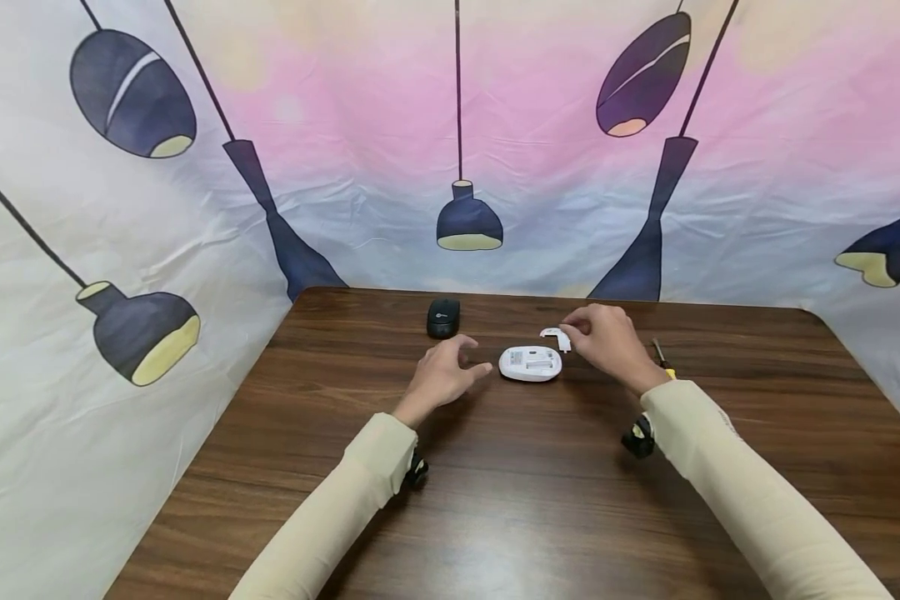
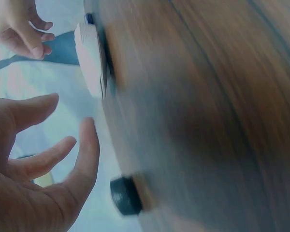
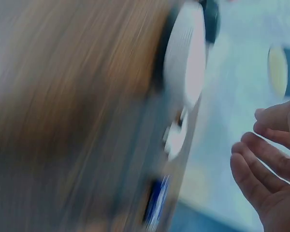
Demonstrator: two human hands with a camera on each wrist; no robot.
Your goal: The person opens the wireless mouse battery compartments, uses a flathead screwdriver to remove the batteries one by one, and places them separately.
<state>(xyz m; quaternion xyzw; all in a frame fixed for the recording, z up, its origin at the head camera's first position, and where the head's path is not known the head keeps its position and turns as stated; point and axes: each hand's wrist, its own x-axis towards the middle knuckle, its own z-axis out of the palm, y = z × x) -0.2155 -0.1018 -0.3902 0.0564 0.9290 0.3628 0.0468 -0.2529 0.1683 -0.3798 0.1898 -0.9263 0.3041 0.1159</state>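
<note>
A white computer mouse [image 1: 530, 364] lies upside down on the table, its battery compartment facing up. Just beyond its right end is its white battery cover [image 1: 558, 337], which rests on the table in the right wrist view. My right hand [image 1: 607, 337] hovers over the cover's right side, fingers loosely bent and holding nothing. To the left of the mouse, my left hand [image 1: 446, 372] hangs above the table with thumb and fingers spread apart, also without anything in it. A blue battery-like cylinder [image 3: 156, 203] lies near the cover, blurred; the right hand hides it in the head view.
A black mouse [image 1: 443, 318] sits near the table's back edge. Partly behind the right wrist is a screwdriver [image 1: 662, 354] with a yellow and black handle. The brown wooden table [image 1: 495, 517] ends at a lamp-patterned cloth [image 1: 390, 167].
</note>
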